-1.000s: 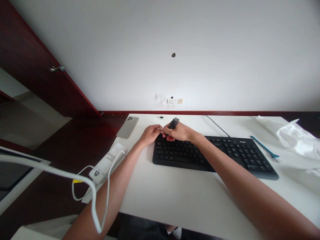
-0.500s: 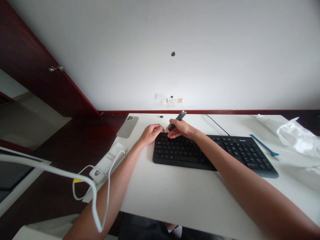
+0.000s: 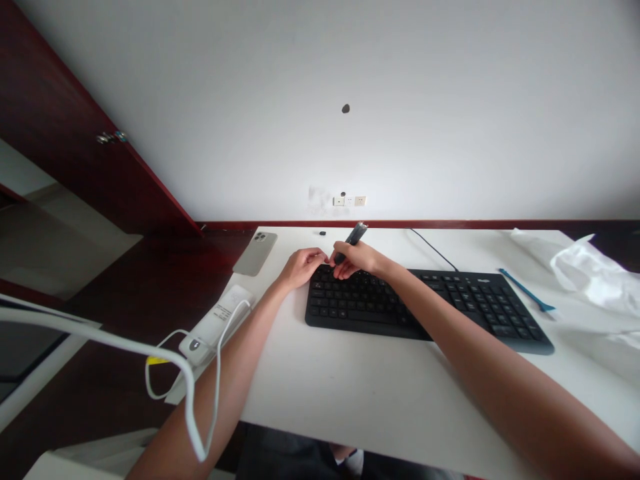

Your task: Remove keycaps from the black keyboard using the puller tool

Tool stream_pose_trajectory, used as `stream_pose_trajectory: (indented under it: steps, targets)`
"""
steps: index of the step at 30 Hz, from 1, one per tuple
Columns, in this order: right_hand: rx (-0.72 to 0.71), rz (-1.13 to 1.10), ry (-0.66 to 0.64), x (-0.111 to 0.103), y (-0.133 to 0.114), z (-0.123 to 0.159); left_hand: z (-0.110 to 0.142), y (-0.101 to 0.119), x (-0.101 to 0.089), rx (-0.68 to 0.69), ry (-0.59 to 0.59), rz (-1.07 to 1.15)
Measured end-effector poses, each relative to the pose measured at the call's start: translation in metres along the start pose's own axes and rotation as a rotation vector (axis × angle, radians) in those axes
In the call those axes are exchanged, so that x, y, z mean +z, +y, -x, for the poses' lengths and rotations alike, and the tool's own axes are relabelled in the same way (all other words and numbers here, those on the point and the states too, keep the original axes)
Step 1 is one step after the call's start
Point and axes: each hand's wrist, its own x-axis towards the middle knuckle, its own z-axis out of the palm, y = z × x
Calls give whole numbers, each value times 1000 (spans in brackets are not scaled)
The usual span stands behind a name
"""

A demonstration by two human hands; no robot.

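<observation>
Right hand (image 3: 359,259) grips slim black pen-shaped tool (image 3: 354,235), angled up, above matte black plastic keyboard (image 3: 370,310); left hand (image 3: 301,267) curled, nothing visible held (close beside: good steadying position).

The black keyboard (image 3: 430,308) lay under my right hand (image 3: 357,259); white desktop (image 3: 345,390) gave passage at six o'clock, while a blue spatula, I think, (image 3: 525,291) and crumpled plastic (image 3: 590,280) stood in the way at three o'clock.
</observation>
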Motion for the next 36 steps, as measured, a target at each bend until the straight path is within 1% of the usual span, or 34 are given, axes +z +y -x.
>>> stream_pose_trajectory:
  steps: [3,5,8,10,12,14,15,19,21,25,29,31,33,36]
  targets:
    - [46,-126,-22,-7,6,-5,0,0,-2,-28,-24,1]
    - [58,-155,-12,-9,9,-8,1,0,-5,-22,-93,19]
    - [87,-162,16,-10,10,-10,3,-1,-12,-6,-210,58]
    - [100,-151,36,-8,9,-11,4,-2,-15,-16,-242,70]
    - [87,-101,50,-5,6,-8,4,-3,-16,-30,-241,72]
    - [24,2,56,0,2,-3,3,-4,-16,-34,-228,70]
    - [-32,74,51,2,0,1,3,-4,-15,-32,-223,66]
    - [-332,404,47,12,-9,20,2,-6,-14,-27,-203,27]
    - [-416,497,52,13,-11,25,2,-6,-14,-30,-192,19]
    - [-467,509,-31,5,-7,23,2,-7,-14,-32,-198,23]
    - [-479,478,-150,-7,-1,19,2,-7,-14,-14,-200,6]
    - [-496,474,-180,-9,0,20,2,-7,-14,-9,-209,6]
    - [-528,491,-169,-9,-1,21,2,-7,-14,-12,-216,6]
    - [-564,500,-88,-4,0,20,2,-7,-14,-15,-218,15]
